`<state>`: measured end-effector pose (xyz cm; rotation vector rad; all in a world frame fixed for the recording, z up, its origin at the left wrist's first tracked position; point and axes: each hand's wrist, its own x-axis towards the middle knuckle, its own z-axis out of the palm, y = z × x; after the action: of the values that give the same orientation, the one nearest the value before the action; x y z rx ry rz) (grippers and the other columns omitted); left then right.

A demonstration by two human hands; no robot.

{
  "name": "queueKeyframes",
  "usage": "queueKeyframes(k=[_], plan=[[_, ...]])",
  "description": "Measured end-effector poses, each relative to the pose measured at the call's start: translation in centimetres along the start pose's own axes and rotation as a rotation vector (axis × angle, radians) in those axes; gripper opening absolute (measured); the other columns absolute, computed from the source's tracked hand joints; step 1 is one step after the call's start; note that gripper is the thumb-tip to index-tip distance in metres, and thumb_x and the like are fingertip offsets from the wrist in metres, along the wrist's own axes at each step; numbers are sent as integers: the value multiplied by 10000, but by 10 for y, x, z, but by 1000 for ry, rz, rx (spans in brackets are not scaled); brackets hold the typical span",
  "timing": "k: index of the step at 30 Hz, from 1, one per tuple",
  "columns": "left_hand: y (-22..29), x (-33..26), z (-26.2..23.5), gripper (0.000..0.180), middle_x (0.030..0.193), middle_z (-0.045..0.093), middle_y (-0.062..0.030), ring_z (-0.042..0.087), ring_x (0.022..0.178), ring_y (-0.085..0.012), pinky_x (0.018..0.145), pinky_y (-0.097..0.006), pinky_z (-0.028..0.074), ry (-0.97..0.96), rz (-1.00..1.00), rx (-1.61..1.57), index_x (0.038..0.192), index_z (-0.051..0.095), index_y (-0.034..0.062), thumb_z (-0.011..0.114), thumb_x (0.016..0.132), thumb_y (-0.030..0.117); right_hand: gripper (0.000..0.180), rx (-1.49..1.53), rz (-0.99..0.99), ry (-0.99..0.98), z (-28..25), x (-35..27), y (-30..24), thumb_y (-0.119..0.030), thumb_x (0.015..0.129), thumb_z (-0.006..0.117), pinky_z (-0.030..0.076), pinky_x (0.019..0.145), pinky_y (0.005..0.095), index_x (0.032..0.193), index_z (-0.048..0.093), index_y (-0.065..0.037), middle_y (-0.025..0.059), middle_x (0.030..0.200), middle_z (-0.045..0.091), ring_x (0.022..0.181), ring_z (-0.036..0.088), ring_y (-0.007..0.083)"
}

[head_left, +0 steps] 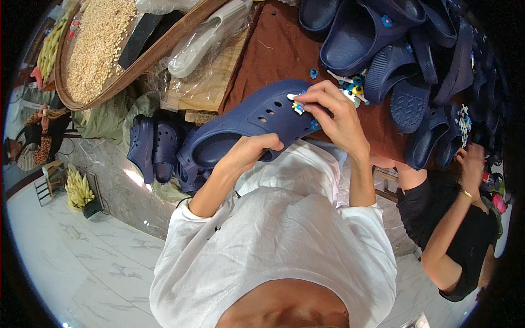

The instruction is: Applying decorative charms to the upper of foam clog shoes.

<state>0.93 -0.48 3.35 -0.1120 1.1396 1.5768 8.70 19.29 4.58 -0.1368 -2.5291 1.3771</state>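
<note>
Head view, item: navy clog [246,123] above bench [284,49] edge, my left hand [249,153] gripping its heel, right hand [333,112] pinching small charm [298,106] at its holes; risk I judge: a slipped pinch drops the charm.

I note clog [251,123] held above surface [279,52] edge, left hand [249,153] beneath its heel, right hand [333,117] on its top, clog pile [394,49] behind right, grain tray [104,49] far left, co-worker's hand [471,161] right.

Piled navy clogs [383,49] crowd the brown cloth [279,49].
</note>
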Motion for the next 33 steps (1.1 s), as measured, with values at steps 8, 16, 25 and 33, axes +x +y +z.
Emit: queueKeyframes(k=[8,16,25,33], plan=[[-3,-3,1,200,784,534,22,478,684,-84,612,-243,403,-12,52,261,865,577,41,643,677,33,168,63,154,-68,-13,5,-12,7,782,630,483,747,335,949,639,-7,83,906,574,838,610,235],[-3,0,10,170,774,519,24,464,669,-79,590,-244,387,-20,75,184,816,558,50,642,670,33,195,-26,95,-15,-10,-2,-15,-37,797,637,474,750,333,990,663,-35,89,940,574,870,600,247],[5,-8,8,228,818,515,9,464,702,-79,560,-239,382,-72,77,432,903,564,32,609,679,22,347,99,169,-55,-16,1,-5,-130,716,747,468,780,315,1035,639,-47,48,943,547,871,569,197],[5,-12,15,305,814,511,-20,466,700,-139,592,-301,418,-79,340,652,947,541,1,595,647,-14,615,98,217,-77,-20,-2,4,-209,632,824,445,851,332,1160,553,-50,63,1043,495,969,528,210]])
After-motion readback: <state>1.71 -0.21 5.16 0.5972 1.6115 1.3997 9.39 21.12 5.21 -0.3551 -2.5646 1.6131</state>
